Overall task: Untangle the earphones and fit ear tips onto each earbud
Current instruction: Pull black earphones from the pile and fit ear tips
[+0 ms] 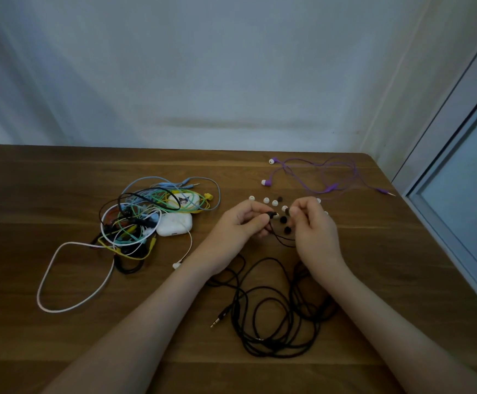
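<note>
My left hand (241, 223) pinches a black earbud (271, 214) at its fingertips. Its thin black cable (274, 308) runs down into loose loops on the wooden table, ending in a jack plug (217, 319). My right hand (314, 226) is just right of the earbud and pinches a small dark ear tip (288, 210). Loose white ear tips (266, 200) and black ear tips (287, 230) lie scattered between and beyond the hands. A tangled heap of coloured earphones (140, 220) lies to the left.
Purple earphones (317, 177) with white tips lie untangled at the back right. Two white earbud cases (174, 224) sit in the tangle. A long white cable loop (69, 280) spreads front left. A wall stands behind the table (61, 351), a window frame at right.
</note>
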### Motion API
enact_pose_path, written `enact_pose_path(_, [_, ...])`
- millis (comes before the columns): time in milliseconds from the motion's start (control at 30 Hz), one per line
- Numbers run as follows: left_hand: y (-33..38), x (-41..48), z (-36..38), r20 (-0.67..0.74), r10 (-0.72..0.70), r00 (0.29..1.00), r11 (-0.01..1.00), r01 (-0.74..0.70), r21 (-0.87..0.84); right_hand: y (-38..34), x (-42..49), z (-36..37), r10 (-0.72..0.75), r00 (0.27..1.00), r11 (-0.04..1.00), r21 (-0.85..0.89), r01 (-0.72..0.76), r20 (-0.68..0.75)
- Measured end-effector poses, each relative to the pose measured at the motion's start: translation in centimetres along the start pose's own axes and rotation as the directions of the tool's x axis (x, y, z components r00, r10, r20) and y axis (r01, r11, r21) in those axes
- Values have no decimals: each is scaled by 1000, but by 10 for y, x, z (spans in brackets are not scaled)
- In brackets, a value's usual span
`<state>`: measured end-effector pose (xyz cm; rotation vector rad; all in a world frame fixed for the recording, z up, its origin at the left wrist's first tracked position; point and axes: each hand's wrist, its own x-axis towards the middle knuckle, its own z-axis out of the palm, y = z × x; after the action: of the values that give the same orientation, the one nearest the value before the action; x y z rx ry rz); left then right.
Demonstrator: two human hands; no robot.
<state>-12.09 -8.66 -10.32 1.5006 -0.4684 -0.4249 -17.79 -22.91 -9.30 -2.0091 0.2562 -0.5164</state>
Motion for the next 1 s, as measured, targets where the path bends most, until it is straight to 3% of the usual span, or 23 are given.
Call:
enact_pose_path(100, [1, 0, -3, -7, -10, 1000, 995, 9, -99, 5, 12, -12, 51, 999, 988, -148, -47, 20])
enact_pose_path(200, [3, 1, -5, -23, -14, 1000, 979, 9, -205, 14, 21, -24, 41, 996, 922, -388, -5, 83])
enact_pose_path(333, [2, 2, -5, 5, 5, 1000, 984, -4, -180, 19, 21, -27, 78, 980, 840, -542, 34, 182])
enact_pose_path(400, [1, 2, -5, 24, 4, 1000, 988, -1, -151, 16, 20, -25, 69, 980, 875, -484, 31, 187])
enact_pose_path(500, [0, 1, -3, 61, -16, 998, 989, 25, -147, 5, 18, -20, 114, 982, 974, -212, -80, 152])
enact_pose_path(600, [-1, 1, 1, 81, -32, 996, 987, 44, -156, -3, 14, -14, 165, 965, 986, -9, -167, 204])
enact_pose_path(1000, [0, 1, 3, 112, -22, 993, 973, 47, -226, -7, 12, -13, 210, 937, 957, 136, -255, 279])
